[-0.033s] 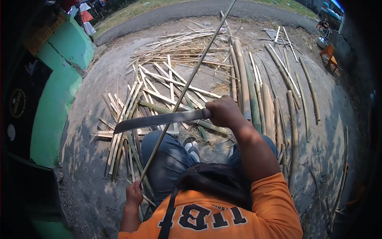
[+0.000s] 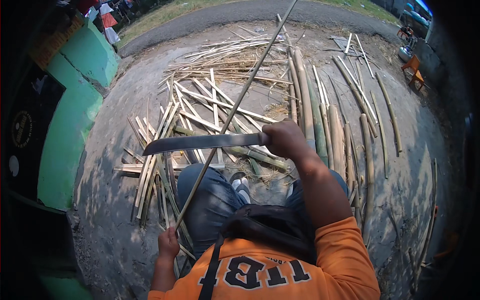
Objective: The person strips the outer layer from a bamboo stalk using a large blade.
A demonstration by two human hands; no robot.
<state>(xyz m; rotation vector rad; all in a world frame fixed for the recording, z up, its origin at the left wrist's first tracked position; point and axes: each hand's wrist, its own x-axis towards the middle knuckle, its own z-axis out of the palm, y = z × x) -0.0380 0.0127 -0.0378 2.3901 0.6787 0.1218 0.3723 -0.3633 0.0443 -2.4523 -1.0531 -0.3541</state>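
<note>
My right hand (image 2: 286, 138) is closed round the handle of a machete (image 2: 192, 143), with its long dark blade pointing left across my lap. The blade crosses a long, thin bamboo strip (image 2: 246, 89), near my left knee; whether the two touch I cannot tell. The strip's near end is in my closed left hand (image 2: 169, 243), low beside my left thigh. From there it slants up and right, past the top edge of the view. Below and beyond the blade, split bamboo pieces (image 2: 210, 120) lie criss-crossed on the ground.
Whole bamboo poles (image 2: 306, 100) lie lengthwise to the right of the pile, with more poles (image 2: 389, 110) farther right. Thin strips (image 2: 225, 52) are heaped at the far side. A green wall (image 2: 75, 120) stands on the left; an orange chair (image 2: 413, 70) is at the far right.
The machete's tip has risen slightly, so the blade lies more level. My right hand has shifted a little; my left hand and the bamboo strip look unmoved.
</note>
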